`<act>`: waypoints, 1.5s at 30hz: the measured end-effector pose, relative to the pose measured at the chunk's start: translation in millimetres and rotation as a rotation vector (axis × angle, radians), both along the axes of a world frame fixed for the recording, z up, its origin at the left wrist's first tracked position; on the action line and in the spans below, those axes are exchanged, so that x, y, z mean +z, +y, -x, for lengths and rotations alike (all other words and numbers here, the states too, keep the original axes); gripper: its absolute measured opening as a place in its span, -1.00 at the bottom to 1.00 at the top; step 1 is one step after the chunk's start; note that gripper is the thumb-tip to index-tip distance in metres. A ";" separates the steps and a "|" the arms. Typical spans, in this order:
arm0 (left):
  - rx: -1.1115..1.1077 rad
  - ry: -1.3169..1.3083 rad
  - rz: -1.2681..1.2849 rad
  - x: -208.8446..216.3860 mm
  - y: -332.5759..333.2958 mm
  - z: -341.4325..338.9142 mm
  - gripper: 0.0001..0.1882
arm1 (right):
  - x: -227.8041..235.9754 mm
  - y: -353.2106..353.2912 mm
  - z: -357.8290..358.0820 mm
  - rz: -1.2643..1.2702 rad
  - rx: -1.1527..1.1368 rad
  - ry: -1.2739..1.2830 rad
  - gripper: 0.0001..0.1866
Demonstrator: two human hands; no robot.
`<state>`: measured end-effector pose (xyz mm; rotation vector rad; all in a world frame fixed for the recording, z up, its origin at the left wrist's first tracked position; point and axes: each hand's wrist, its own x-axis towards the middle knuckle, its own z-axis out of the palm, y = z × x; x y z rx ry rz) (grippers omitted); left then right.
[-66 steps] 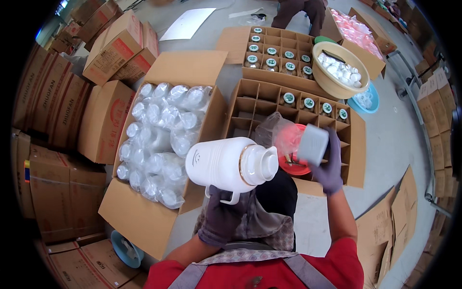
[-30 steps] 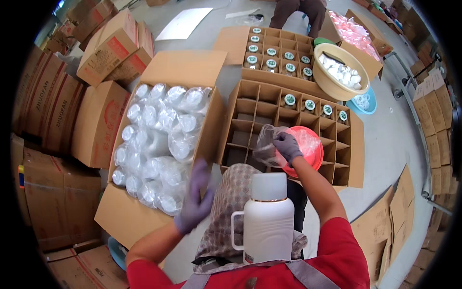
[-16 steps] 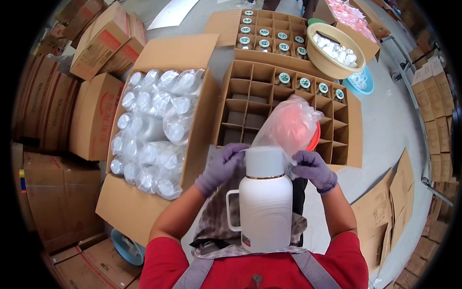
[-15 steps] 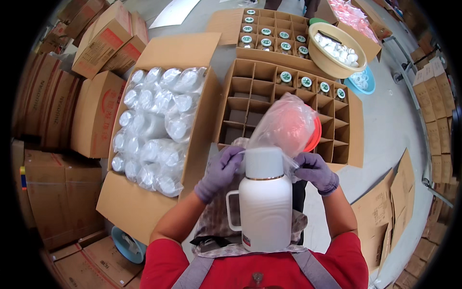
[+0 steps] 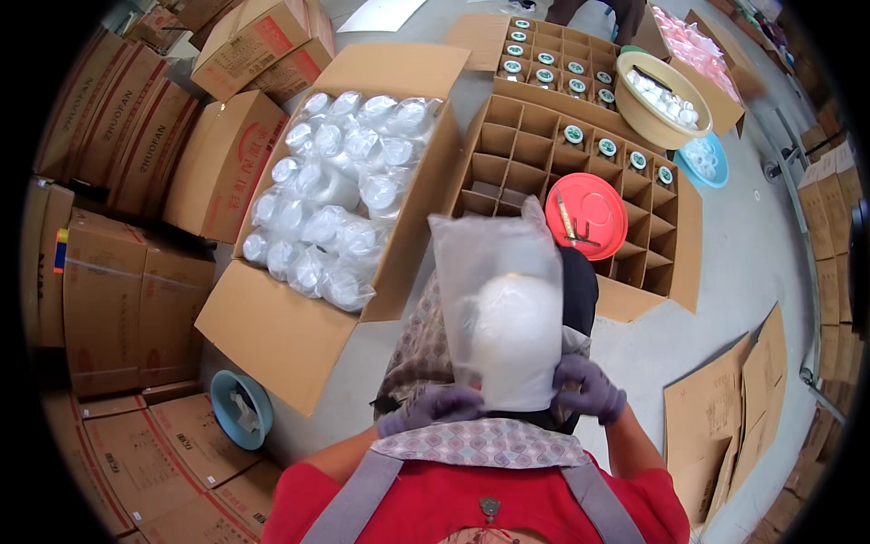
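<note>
A white vacuum jug stands in my lap with a clear plastic bag over it. The bag's closed end rises loose above the jug, and the jug's handle cannot be made out through the film. My left hand, in a purple-grey glove, is closed on the bag's lower edge beside the jug's base. My right hand, gloved alike, is closed on the bag's edge at the other side of the base.
At left, an open carton holds several bagged white jugs. Ahead, a divided carton has capped bottles and a red round tray with small tools on it. A beige basin holds white pieces. Flattened cardboard lies at right.
The bag has come down over the jug, from its top to near its base. Both hands have moved down towards my body. The red tray and its tools are now uncovered.
</note>
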<state>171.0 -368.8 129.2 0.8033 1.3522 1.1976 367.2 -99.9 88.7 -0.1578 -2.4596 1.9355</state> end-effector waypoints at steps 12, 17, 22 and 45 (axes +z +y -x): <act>0.261 0.934 -0.095 19.6 85.9 29.8 -0.14 | 79.7 6.3 -48.3 0.297 -0.418 -0.337 -0.66; -0.159 1.109 -0.364 17.6 100.6 -61.0 0.00 | 125.3 59.3 30.4 0.204 -0.262 -0.996 -0.39; -0.268 1.114 -0.650 -23.2 103.9 -66.1 -0.10 | 107.6 84.7 21.5 0.475 -0.180 -1.461 -0.45; 0.800 0.940 -0.305 -68.3 19.0 148.9 -0.60 | -296.7 38.1 682.6 -1.128 0.481 -0.005 -0.65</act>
